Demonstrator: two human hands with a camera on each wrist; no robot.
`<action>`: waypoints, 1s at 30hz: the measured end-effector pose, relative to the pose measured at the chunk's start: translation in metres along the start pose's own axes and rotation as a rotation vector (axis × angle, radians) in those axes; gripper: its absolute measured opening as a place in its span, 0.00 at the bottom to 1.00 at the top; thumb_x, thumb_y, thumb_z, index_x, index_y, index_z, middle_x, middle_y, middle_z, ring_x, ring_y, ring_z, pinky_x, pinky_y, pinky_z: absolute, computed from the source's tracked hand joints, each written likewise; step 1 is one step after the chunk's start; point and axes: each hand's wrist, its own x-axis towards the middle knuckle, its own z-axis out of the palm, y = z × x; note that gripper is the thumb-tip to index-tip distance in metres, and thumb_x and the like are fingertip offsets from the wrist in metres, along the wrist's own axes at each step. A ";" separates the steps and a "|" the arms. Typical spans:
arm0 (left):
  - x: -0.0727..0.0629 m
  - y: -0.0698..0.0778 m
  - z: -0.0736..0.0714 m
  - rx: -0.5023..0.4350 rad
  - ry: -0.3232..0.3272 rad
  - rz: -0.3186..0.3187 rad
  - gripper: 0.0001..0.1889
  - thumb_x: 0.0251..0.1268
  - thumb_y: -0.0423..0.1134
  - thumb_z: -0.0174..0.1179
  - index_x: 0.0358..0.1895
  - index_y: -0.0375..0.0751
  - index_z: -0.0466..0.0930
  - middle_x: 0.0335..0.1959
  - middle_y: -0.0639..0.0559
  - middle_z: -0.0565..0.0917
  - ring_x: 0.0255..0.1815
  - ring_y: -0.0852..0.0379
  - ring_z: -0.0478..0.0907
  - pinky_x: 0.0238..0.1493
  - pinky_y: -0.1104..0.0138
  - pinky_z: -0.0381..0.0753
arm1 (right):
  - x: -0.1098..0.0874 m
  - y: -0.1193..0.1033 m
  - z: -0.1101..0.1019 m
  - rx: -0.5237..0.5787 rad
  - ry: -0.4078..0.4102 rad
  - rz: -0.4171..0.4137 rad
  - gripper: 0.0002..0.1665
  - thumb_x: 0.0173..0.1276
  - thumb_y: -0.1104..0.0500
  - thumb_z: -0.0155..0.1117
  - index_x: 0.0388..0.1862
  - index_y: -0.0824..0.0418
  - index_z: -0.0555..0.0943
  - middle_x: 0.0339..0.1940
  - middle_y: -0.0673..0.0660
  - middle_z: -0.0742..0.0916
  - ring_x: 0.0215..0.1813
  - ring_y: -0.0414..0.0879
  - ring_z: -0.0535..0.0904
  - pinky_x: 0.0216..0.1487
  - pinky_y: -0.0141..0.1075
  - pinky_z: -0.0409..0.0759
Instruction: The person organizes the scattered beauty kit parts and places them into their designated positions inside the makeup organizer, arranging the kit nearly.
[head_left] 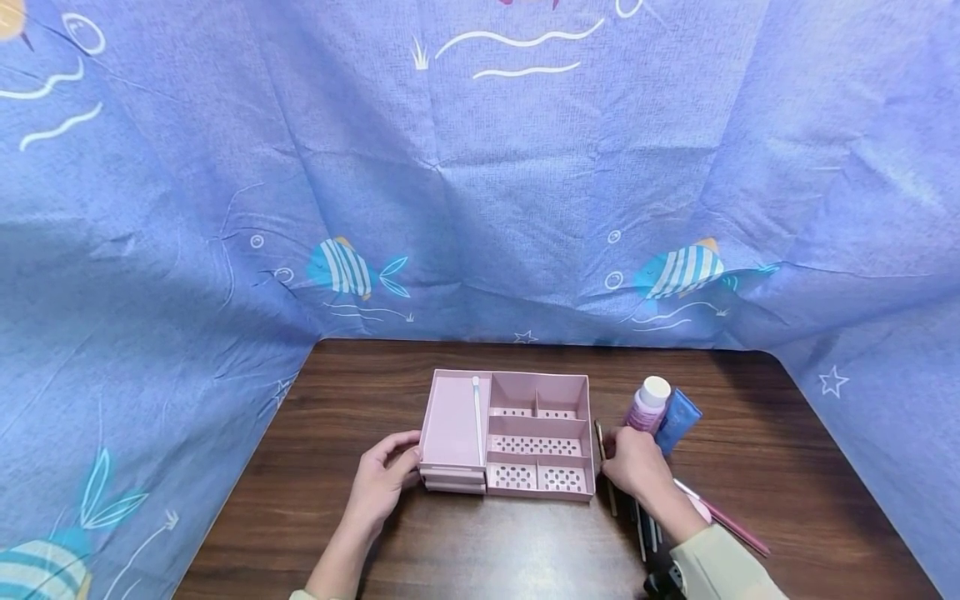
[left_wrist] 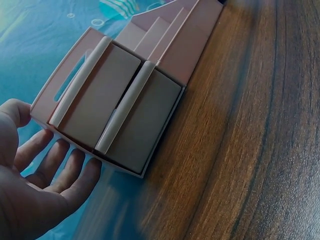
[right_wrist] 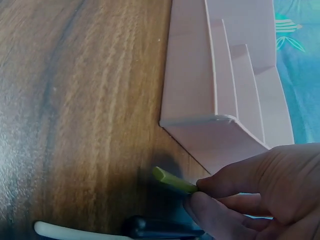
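A pink desk organizer (head_left: 538, 427) stands on the table, with perforated compartments on its right and a flat-topped part with two drawers (left_wrist: 135, 120) on its left. My left hand (head_left: 382, 475) rests its fingertips against the organizer's left side, fingers loosely extended. Just right of the organizer, my right hand (head_left: 641, 467) pinches a thin olive-green stick (right_wrist: 172, 180) between thumb and fingers; whether it is a pencil or a brush cannot be told. A slim white stick (head_left: 477, 425) lies on the organizer's flat top.
Behind my right hand are a purple bottle with a white cap (head_left: 655, 392) and a blue tube (head_left: 678, 419). Several thin sticks, one dark red (head_left: 738, 529), lie around my right forearm. A pale-ended tool (right_wrist: 75, 231) lies near the right fingers. A blue fish-print cloth (head_left: 510, 208) hangs behind.
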 end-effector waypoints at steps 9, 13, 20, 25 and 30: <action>-0.001 0.000 0.000 0.011 -0.002 -0.010 0.17 0.70 0.28 0.61 0.60 0.29 0.80 0.49 0.39 0.85 0.41 0.59 0.84 0.43 0.65 0.88 | -0.004 -0.002 -0.009 0.066 0.046 -0.027 0.13 0.43 0.67 0.68 0.32 0.61 0.85 0.23 0.49 0.84 0.28 0.46 0.77 0.30 0.44 0.78; -0.001 0.001 0.000 0.006 -0.003 -0.007 0.17 0.70 0.28 0.61 0.60 0.29 0.80 0.49 0.39 0.84 0.41 0.59 0.85 0.44 0.64 0.89 | -0.004 -0.001 -0.014 0.119 0.047 -0.032 0.12 0.44 0.67 0.68 0.33 0.64 0.84 0.22 0.47 0.83 0.26 0.42 0.76 0.28 0.39 0.77; -0.001 0.003 0.000 0.020 0.001 -0.007 0.17 0.70 0.27 0.60 0.60 0.29 0.79 0.49 0.39 0.84 0.42 0.59 0.84 0.44 0.64 0.88 | -0.004 -0.004 -0.024 0.237 -0.033 0.013 0.14 0.52 0.67 0.64 0.38 0.68 0.86 0.23 0.50 0.84 0.24 0.41 0.78 0.26 0.34 0.78; -0.001 0.003 0.000 0.030 0.002 -0.009 0.17 0.70 0.28 0.60 0.60 0.29 0.80 0.50 0.39 0.84 0.42 0.58 0.84 0.45 0.64 0.88 | -0.004 -0.007 -0.029 0.423 -0.093 0.090 0.22 0.53 0.69 0.66 0.49 0.75 0.83 0.28 0.53 0.85 0.27 0.43 0.81 0.27 0.35 0.84; 0.001 0.004 0.000 0.039 0.000 -0.005 0.16 0.70 0.28 0.61 0.59 0.30 0.80 0.49 0.39 0.84 0.41 0.58 0.84 0.44 0.63 0.89 | -0.005 -0.005 -0.023 0.751 -0.204 0.146 0.30 0.56 0.76 0.66 0.59 0.85 0.72 0.38 0.65 0.87 0.34 0.47 0.86 0.37 0.43 0.91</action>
